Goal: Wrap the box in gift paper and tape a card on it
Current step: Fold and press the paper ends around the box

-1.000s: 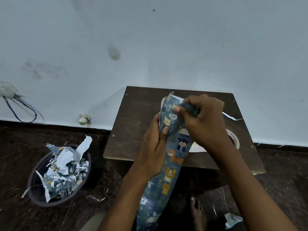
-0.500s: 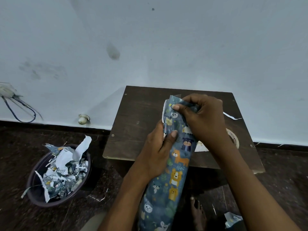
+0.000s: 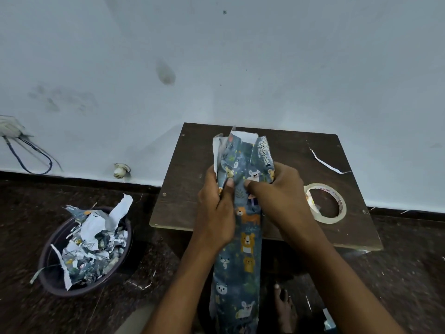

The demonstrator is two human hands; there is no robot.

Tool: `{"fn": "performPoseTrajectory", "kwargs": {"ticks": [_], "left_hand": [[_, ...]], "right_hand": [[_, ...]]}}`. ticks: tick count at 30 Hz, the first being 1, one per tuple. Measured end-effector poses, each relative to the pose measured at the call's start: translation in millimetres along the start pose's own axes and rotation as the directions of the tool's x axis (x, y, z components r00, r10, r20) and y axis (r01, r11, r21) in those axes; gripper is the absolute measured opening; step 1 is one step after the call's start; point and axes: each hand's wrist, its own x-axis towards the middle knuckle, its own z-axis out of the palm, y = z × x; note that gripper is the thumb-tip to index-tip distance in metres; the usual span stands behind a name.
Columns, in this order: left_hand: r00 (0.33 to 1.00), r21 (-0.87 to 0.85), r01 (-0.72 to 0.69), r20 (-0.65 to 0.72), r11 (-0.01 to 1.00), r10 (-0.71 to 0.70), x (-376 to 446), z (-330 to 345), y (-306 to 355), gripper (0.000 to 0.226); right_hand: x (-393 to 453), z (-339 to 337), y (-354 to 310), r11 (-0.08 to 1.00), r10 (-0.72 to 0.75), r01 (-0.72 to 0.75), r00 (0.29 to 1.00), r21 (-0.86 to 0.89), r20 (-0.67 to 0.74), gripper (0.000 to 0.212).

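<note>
Left hand [image 3: 215,208]: raised over the near edge of the table, back toward the camera, fingers curled round the left side of the wrapped box, thumb pressed flat against the paper's front face.
Right hand [image 3: 277,196]: level with the left, knuckles up, thumb tip pointing left and pressing the paper just beside the left thumb, remaining fingers curled behind the right side of the package.
Forearms: both entering from the bottom of the head view, converging upward toward the package; the right crossing the near edge of the table.
Wrapped box [image 3: 243,213]: long and narrow, held upright between both hands, covered in blue-grey gift paper with printed bears, foxes and rabbits; lower end running down out of view at the bottom; box itself fully hidden under the paper.
Top of package: open, loose flaps standing up above the hands, white underside of the paper showing at the edges.
Table [image 3: 192,165]: dark wood, set against a pale wall, beneath and behind the held package.
Tape roll [image 3: 340,209]: lying flat on the table, to the right of the right hand, apart from it.
Paper strip [image 3: 325,162]: thin white offcut on the table's far right part.
Bowl [image 3: 51,280]: dark, on the floor to the left of the table, heaped with torn paper scraps.
Foot [image 3: 285,307]: bare, on the dark floor below the table's near edge.
</note>
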Motion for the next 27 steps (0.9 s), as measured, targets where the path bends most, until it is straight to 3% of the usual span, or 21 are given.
{"fn": "performPoseTrajectory", "kwargs": {"ticks": [8,11,15,18,21,23,25,27], "left_hand": [[0.984,0.235,-0.164,0.106,0.958,0.142,-1,0,1,0.038],[0.990,0.220,-0.136,0.062,0.966,0.125,-3,2,5,0.023],[0.998,0.193,-0.035,-0.043,0.981,0.044,0,0,4,0.027],[0.997,0.202,0.023,-0.070,0.979,-0.009,3,-3,1,0.031],[0.997,0.210,0.056,-0.059,0.976,-0.044,2,-3,0,0.034],[0.994,0.178,0.095,-0.062,0.980,-0.085,3,-2,0,0.037],[0.983,0.034,0.165,-0.082,0.986,-0.162,5,-2,2,0.034],[0.956,-0.155,0.264,-0.085,0.952,-0.279,7,-4,8,0.032]], "right_hand": [[-6,8,1,0.974,-0.155,0.135,0.983,-0.182,-0.101,0.016],[-7,7,0,0.977,-0.168,0.154,0.982,-0.149,-0.087,0.014],[-1,2,0,0.997,-0.067,0.069,0.997,-0.046,0.036,0.007],[4,0,3,1.000,0.006,-0.006,0.986,-0.002,0.166,0.026],[7,-1,5,1.000,-0.012,0.009,0.986,0.018,0.168,0.026],[5,-1,4,0.999,-0.048,0.046,0.988,0.017,0.148,0.021],[3,-4,-1,0.996,-0.084,0.078,0.985,0.050,0.148,0.017],[1,-9,-7,0.970,-0.071,0.020,0.977,0.243,0.201,0.013]]}}
